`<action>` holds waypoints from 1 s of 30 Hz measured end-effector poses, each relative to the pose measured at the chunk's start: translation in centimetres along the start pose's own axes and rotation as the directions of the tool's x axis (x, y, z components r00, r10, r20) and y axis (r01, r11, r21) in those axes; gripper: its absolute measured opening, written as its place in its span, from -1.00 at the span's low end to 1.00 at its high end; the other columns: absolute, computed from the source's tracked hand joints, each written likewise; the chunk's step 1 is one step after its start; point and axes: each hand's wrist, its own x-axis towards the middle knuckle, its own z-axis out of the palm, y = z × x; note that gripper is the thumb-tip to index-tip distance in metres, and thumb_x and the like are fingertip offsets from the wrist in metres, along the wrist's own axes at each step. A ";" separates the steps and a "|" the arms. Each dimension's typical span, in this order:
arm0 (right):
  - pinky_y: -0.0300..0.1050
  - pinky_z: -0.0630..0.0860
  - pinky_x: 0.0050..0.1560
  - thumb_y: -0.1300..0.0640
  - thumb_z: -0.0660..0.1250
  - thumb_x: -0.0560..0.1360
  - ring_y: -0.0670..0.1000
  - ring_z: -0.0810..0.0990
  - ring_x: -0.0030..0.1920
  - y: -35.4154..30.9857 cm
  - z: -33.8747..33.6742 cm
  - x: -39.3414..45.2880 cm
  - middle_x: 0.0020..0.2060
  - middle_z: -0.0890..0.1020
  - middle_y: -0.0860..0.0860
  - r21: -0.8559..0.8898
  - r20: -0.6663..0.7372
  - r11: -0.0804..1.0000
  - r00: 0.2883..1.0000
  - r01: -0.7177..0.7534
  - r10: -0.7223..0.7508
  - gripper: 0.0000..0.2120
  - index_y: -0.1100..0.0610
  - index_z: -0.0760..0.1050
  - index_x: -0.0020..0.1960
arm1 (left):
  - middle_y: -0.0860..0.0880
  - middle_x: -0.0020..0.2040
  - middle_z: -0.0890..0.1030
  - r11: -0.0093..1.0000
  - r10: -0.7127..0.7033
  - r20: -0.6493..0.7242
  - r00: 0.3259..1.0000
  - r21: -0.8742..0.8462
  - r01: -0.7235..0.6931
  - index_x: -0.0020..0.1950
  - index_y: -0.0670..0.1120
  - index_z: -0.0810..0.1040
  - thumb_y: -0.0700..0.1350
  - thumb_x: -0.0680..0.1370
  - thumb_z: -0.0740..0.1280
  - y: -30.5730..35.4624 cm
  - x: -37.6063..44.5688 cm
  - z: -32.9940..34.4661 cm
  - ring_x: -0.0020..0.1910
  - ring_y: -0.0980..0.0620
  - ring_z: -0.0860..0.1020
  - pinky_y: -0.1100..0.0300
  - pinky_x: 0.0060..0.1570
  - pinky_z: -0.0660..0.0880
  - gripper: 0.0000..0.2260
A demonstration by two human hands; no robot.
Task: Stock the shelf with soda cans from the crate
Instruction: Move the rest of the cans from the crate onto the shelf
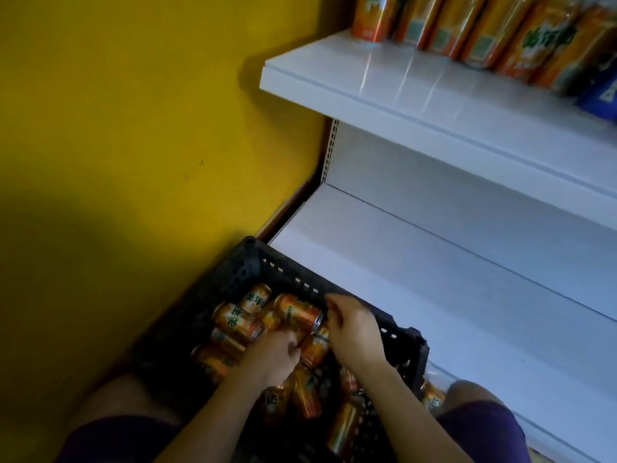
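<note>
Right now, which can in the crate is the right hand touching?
The can lying on its side atop the pile by the crate's far wall; the right hand's fingers meet its silver end.

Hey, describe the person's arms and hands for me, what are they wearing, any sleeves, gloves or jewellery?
Both forearms are bare: no sleeves reach into view. The left hand and right hand have no gloves, and no rings, watch or bracelet can be made out, though the picture is dim and a little blurred. The only clothing in view is dark purple shorts over the knees.

Dim, soft picture. The crate (253, 262) lies in deep shadow; a broad shadow crosses the yellow wall (133, 128). Glare streaks the upper shelf (384, 78); top-edge cans (434, 21) are blurred.
</note>
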 end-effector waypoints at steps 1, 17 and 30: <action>-0.18 0.59 0.08 0.17 0.24 0.60 -0.02 0.63 0.06 1.7 1.8 -1.0 0.12 0.63 -0.03 -0.067 0.105 0.993 0.990 -0.092 0.099 -0.69 0.02 0.54 0.31 | 0.02 0.11 0.63 0.998 -0.053 0.076 0.996 0.022 0.052 0.23 0.02 0.54 0.06 0.62 0.24 -1.2 -0.2 1.3 0.06 0.02 0.59 0.07 0.09 0.56 -0.76; 0.03 0.51 0.24 -0.11 0.41 0.44 0.16 0.49 0.26 4.4 17.4 -5.0 0.38 0.29 0.15 -0.240 0.501 0.912 0.762 -0.334 0.411 -0.32 0.08 0.26 0.46 | -0.09 0.26 0.59 0.971 -0.219 0.222 0.950 -0.051 0.236 0.34 0.01 0.52 -0.15 0.55 0.22 -6.3 0.4 5.0 0.21 -0.11 0.55 0.08 0.21 0.50 -0.63; -0.40 0.50 -0.08 -0.23 0.47 0.28 -0.24 0.54 -0.01 -0.4 0.1 -2.8 0.02 0.43 -0.23 0.191 -0.126 0.981 0.992 0.023 0.001 -0.44 -0.10 0.43 0.20 | 0.22 0.19 0.60 0.860 0.299 -0.024 0.954 -0.425 -0.281 0.34 0.21 0.44 -0.03 0.34 0.61 1.9 -1.4 -3.6 0.19 0.31 0.54 0.34 0.16 0.48 -0.37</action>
